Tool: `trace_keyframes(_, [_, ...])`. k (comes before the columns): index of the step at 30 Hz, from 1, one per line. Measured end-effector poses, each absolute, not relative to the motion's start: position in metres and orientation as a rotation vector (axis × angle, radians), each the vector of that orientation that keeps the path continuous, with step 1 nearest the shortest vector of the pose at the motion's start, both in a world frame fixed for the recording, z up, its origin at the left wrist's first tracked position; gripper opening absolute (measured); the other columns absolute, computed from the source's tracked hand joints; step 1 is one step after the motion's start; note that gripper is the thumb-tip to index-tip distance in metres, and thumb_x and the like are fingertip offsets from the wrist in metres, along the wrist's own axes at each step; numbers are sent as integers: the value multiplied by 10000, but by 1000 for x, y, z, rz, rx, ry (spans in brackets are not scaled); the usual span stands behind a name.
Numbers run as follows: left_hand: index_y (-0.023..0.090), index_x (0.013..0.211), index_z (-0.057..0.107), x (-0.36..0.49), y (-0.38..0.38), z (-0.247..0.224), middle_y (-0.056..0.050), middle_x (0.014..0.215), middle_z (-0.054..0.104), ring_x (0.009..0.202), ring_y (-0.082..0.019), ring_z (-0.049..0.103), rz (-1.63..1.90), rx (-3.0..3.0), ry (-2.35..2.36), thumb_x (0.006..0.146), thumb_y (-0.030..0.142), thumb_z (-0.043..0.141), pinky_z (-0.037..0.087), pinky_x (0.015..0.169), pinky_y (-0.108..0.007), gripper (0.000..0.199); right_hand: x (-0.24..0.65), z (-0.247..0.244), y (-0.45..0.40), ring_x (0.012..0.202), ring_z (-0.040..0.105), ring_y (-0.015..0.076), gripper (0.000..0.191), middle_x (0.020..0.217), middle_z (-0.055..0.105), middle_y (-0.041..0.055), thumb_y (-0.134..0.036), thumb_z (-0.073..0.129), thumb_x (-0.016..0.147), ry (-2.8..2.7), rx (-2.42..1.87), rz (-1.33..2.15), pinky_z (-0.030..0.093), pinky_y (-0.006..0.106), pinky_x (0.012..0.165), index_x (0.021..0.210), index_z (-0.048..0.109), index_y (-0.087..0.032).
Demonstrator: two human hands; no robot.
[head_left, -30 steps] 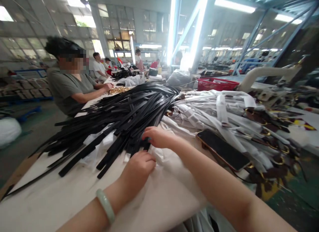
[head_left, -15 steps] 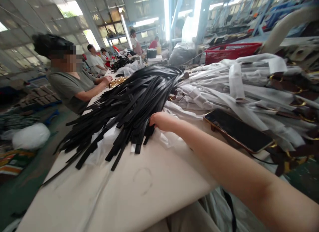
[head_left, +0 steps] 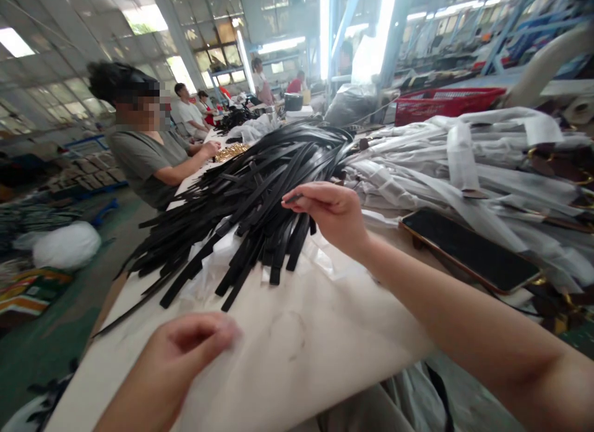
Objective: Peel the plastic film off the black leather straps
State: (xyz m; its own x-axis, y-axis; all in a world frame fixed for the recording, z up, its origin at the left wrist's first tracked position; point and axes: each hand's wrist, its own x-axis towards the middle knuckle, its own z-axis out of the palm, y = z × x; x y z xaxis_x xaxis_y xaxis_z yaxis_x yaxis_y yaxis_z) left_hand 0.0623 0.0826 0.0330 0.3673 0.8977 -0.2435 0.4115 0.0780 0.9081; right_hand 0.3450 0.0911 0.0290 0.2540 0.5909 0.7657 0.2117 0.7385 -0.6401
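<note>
A large pile of black straps (head_left: 260, 203), leather-like, lies across the pale table, with loose ends pointing toward me. Over the pile's right side is my right hand (head_left: 331, 212), its thumb and fingers pinched on the end of a black strap (head_left: 294, 198); the rest of this strap cannot be told apart from the pile. Low over the near left of the table is my left hand (head_left: 197, 342), with fingers curled in and thumb and forefinger tips together. Its fingertips are blurred, and nothing shows in them. White wrapping (head_left: 218, 252) lies under the strap ends.
White-wrapped straps with brass-coloured fittings (head_left: 417, 166) are heaped to the right. A phone (head_left: 468, 249) lies in front of them, and a red basket (head_left: 445, 104) stands behind. Across the pile on the left, a co-worker (head_left: 143, 141) handles gold-coloured pieces (head_left: 231, 151).
My right hand has lifted from the strap ends, now pinching a dark strap end. My left hand has come into view at the lower left. The view has shifted slightly.
</note>
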Motion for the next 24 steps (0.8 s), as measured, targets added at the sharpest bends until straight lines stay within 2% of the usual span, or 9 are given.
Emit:
trace_keyframes(4, [154, 661, 716, 107, 111, 10, -19, 646, 660, 612, -135, 534, 561, 1240, 1046, 549, 419, 873, 416, 596, -225, 328, 314, 36, 63, 892, 704, 178, 266, 967, 735, 120, -326, 529, 938, -1722, -554, 384, 579, 267, 801, 947, 714, -136])
trace_keyframes(6, [135, 618, 687, 116, 120, -2, -12, 609, 637, 588, -114, 511, 572, 1209, 1007, 530, 385, 891, 386, 572, -204, 334, 308, 25, 67, 847, 713, 169, 255, 937, 742, 120, -286, 519, 940, -1717, -694, 429, 585, 247, 760, 950, 713, -121])
trace_keyframes(9, [126, 601, 656, 112, 123, -12, 2, 581, 621, 561, -89, 496, 576, 1162, 1020, 509, 355, 909, 361, 556, -181, 354, 308, 5, 83, 797, 719, 161, 148, 899, 749, 104, -155, 585, 859, -1623, -925, 356, 592, 223, 703, 926, 715, -129])
trace_keyframes(15, [141, 689, 669, 99, 122, -13, -13, 630, 651, 586, -120, 563, 529, 1009, 1023, 534, 374, 902, 415, 587, -214, 364, 312, 1, 87, 1048, 670, 195, 228, 1129, 685, 189, -115, 490, 887, -1955, -689, 228, 577, 258, 856, 1038, 658, -87])
trace_keyframes(24, [140, 697, 684, 98, 122, -9, -27, 668, 659, 602, -122, 555, 539, 987, 1024, 524, 382, 902, 422, 597, -221, 369, 312, 4, 83, 1036, 672, 160, 236, 1153, 678, 173, -118, 459, 903, -2058, -754, 42, 560, 222, 839, 1070, 623, -96])
